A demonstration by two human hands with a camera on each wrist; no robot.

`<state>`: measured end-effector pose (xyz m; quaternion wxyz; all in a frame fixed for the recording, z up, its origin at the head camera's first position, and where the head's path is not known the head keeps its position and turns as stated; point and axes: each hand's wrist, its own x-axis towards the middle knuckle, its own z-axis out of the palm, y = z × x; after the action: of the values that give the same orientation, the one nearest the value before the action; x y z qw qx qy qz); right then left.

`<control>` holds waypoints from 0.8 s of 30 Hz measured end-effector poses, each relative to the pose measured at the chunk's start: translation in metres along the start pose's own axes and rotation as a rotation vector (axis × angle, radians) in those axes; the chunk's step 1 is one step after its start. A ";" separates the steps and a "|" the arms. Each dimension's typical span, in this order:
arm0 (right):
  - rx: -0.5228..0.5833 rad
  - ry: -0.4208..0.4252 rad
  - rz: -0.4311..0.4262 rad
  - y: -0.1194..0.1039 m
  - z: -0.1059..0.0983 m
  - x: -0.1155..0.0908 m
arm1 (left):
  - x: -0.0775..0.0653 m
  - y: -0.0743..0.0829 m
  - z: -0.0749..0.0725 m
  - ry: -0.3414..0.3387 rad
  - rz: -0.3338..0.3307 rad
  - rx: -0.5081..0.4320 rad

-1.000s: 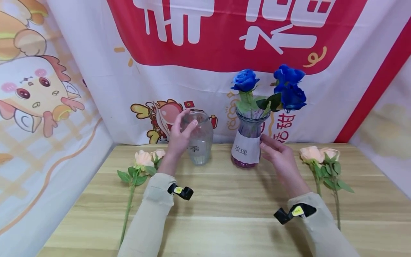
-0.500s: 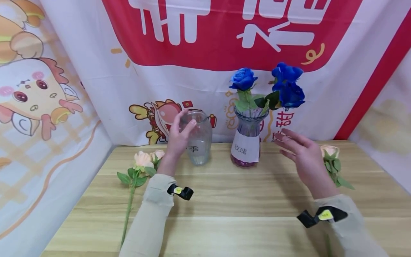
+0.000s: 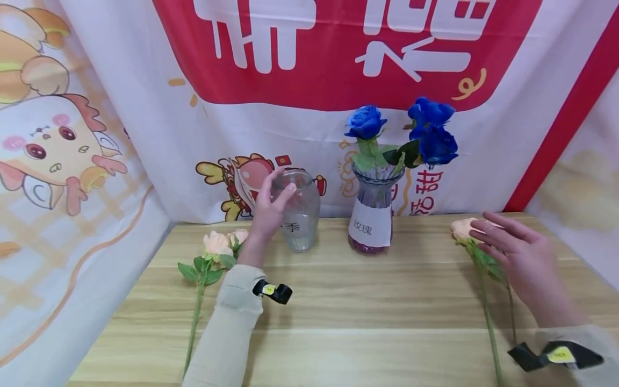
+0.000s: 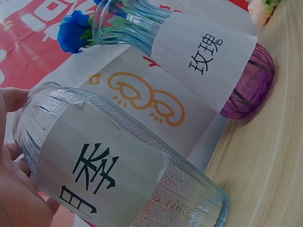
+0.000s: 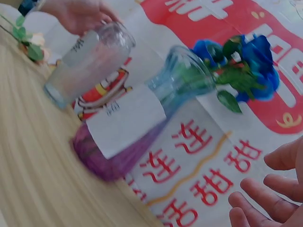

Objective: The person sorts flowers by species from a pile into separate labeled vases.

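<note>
My left hand grips the clear glass vase near its rim, thumb and fingers on either side of the neck. A white label with black characters is on this vase, which stands upright on the table. To its right, a blue-and-purple glass vase holds several blue roses and also wears a white label. My right hand, fingers extended and holding nothing, hovers over the peach flowers lying at the right, covering part of them.
More peach flowers on a green stem lie at the left of the wooden table, beside my left forearm. A printed cloth backdrop hangs directly behind both vases.
My right hand has let go of the blue-and-purple vase and moved right, over the right-hand peach flowers. My left hand stays on the clear vase.
</note>
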<state>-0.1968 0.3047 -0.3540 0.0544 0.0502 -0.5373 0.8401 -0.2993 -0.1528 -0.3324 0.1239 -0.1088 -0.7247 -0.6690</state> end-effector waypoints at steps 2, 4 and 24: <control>0.038 -0.011 -0.002 0.000 -0.011 -0.003 | -0.001 0.000 0.000 0.000 -0.003 -0.001; 0.054 -0.023 -0.008 0.002 -0.021 -0.005 | -0.002 0.001 0.000 0.004 -0.002 -0.005; -0.197 0.069 0.118 0.001 -0.077 -0.015 | -0.002 0.005 -0.005 -0.010 -0.004 -0.013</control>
<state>-0.1843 0.3737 -0.3889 0.0280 -0.0158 -0.6173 0.7861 -0.2957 -0.1575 -0.3282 0.1185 -0.1116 -0.7212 -0.6734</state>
